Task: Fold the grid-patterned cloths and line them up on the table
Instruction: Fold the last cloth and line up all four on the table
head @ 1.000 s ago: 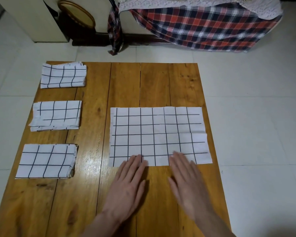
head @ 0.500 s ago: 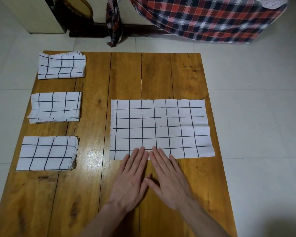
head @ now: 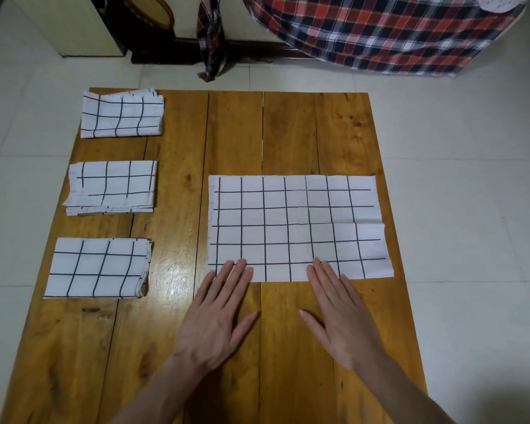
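A white cloth with a black grid (head: pixel 297 224) lies flat as a wide rectangle on the right half of the wooden table (head: pixel 236 133). My left hand (head: pixel 218 313) and my right hand (head: pixel 340 313) rest palm down with fingers spread, fingertips touching the cloth's near edge. Neither hand holds anything. Three folded grid cloths stand in a column along the table's left side: far (head: pixel 121 114), middle (head: pixel 112 188) and near (head: pixel 97 267).
White tiled floor (head: pixel 471 179) surrounds the table. Beyond the far edge a red and dark plaid cloth (head: pixel 380 35) hangs over furniture, with a pale cabinet (head: pixel 74 29) at the far left. Bare wood shows in front of the hands and behind the flat cloth.
My hands came together at the middle of the cloth's near edge, then slid apart along it to left and right. The cloth stays flat.
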